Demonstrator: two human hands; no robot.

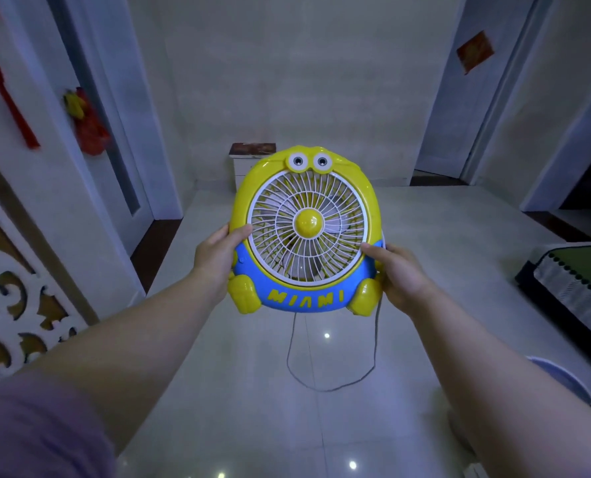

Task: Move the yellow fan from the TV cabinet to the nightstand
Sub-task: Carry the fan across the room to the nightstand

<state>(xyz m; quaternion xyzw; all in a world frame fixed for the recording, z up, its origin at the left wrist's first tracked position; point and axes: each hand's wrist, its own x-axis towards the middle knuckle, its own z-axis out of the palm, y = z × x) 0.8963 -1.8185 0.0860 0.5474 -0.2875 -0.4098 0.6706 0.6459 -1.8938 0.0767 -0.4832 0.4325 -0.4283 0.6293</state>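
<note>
The yellow fan is held upright in the air in front of me, its white grille and two cartoon eyes facing me, above a blue base lettered MIAMI. My left hand grips its left side and my right hand grips its right side. A grey cord hangs from the fan in a loop above the floor. Straight ahead against the far wall, partly hidden behind the fan's top, stands a small white cabinet with a dark top.
A glossy tiled floor stretches ahead. On the left are a carved white screen and a door with red ornaments. A white door stands at the far right. A dark bed edge with a fringed cover sits at right.
</note>
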